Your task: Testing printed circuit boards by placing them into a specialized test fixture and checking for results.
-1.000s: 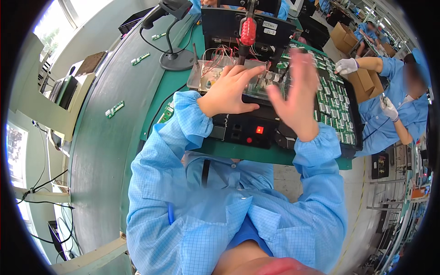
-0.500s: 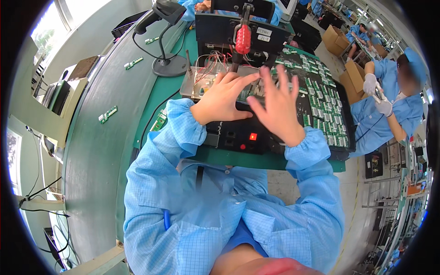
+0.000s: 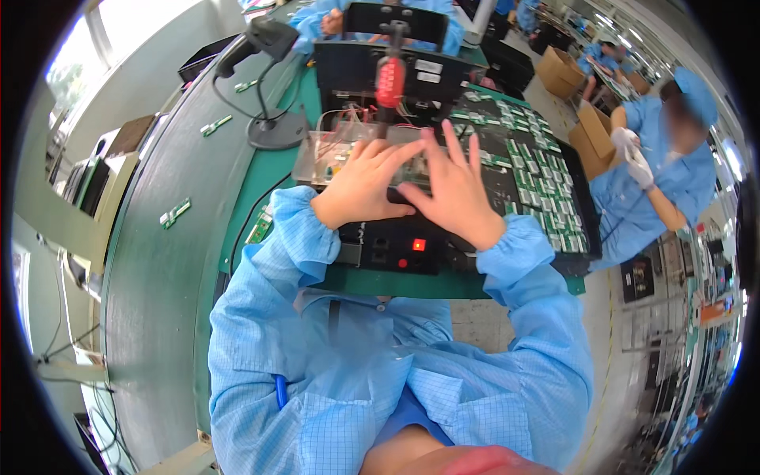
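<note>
In the middle, the left hand (image 3: 356, 187) and right hand (image 3: 459, 199) spread their fingers over the clear box (image 3: 313, 165). Below, a green table (image 3: 372, 283) strip meets its edge; right, a black tray (image 3: 495, 186).

The fingers (image 3: 402, 156) partly hide the wired fixture (image 3: 322, 153), whose contents beneath seem too blurred to tell.
</note>
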### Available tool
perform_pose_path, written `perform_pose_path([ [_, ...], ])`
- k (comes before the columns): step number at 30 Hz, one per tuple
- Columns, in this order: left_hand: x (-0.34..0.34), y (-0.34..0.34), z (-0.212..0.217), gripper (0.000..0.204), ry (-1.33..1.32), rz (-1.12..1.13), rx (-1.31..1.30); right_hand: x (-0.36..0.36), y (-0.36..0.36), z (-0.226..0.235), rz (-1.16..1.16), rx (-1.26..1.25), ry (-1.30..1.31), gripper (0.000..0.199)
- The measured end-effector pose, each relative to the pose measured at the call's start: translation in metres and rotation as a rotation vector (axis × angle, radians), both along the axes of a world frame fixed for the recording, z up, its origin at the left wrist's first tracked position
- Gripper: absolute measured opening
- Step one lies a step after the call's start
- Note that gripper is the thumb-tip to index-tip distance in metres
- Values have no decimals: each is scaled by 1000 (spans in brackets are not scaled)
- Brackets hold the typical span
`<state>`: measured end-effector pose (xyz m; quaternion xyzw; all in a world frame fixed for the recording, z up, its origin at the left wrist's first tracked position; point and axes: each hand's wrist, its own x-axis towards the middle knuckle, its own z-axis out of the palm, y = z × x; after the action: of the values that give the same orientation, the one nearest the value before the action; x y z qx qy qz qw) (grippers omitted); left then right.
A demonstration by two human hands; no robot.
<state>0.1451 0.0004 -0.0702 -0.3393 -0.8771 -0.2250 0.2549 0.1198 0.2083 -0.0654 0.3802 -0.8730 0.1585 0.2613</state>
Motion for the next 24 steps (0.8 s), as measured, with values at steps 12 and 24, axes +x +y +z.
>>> perform_pose_path([
  [12, 0, -3, -5, 100, 11, 33, 10, -12, -3, 20, 97, 76, 117, 86],
  [24, -1, -1, 0, 96, -68, 13, 98, -15, 0, 24, 107, 75, 2, 98],
])
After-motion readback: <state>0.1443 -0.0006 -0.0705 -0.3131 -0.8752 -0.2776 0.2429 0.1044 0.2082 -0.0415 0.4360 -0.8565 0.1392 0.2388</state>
